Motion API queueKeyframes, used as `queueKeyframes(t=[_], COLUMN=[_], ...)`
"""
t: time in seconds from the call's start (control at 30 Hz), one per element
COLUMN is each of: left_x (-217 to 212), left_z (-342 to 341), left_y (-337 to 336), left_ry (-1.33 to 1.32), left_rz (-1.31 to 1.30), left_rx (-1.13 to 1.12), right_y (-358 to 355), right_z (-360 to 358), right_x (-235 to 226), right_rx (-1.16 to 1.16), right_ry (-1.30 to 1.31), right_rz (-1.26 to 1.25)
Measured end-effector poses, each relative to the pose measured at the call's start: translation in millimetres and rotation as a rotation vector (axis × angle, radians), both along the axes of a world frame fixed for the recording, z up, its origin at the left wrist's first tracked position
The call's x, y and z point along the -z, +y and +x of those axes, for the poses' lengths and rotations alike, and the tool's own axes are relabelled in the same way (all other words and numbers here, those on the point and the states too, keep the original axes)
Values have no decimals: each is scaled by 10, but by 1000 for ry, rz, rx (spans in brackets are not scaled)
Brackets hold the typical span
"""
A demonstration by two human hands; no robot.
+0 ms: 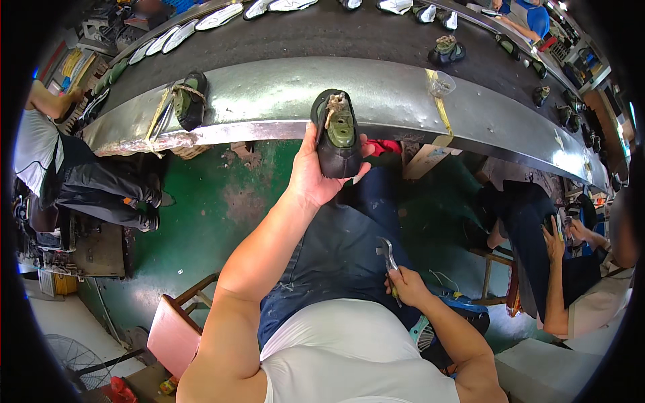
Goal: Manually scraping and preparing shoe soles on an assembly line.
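Note:
Held up in front of the metal bench edge, a black and green shoe (341,138) with tan laces points its toe toward me. My left hand (314,164) wraps round it from below, fingertips showing on its right side. Low over my lap, my right hand (408,287) is closed on lasting pliers (388,254), their curved metal head pointing up and away from me. Part of the handle is hidden in the palm. A similar shoe (190,101) rests on the metal ledge to the left.
Beyond the metal ledge (262,84) runs a dark conveyor belt (282,43) with shoes and white soles (218,17). A clear cup (441,84) stands on the ledge. People sit or stand at left (47,148), right (598,289) and far right. A pink-seated chair (173,336) is at lower left.

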State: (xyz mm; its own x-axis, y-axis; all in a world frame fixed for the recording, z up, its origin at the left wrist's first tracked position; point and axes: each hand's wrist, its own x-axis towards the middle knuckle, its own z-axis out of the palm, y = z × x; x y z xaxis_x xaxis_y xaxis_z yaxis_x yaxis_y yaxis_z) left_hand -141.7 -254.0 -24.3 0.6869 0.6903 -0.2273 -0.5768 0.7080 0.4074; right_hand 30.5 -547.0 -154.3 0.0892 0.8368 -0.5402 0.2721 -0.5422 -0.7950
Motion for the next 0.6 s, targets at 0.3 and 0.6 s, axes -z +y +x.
queueKeyframes(t=[0.3, 0.6], left_x=[-103, -531], left_z=[236, 1413], left_y=[411, 2335], left_ry=[171, 314], left_rz=[69, 318], left_rx=[19, 22], right_y=[130, 513], right_z=[146, 416], right_x=[155, 64], right_rx=[-7, 50], right_ry=[165, 371], right_rz=[-152, -293])
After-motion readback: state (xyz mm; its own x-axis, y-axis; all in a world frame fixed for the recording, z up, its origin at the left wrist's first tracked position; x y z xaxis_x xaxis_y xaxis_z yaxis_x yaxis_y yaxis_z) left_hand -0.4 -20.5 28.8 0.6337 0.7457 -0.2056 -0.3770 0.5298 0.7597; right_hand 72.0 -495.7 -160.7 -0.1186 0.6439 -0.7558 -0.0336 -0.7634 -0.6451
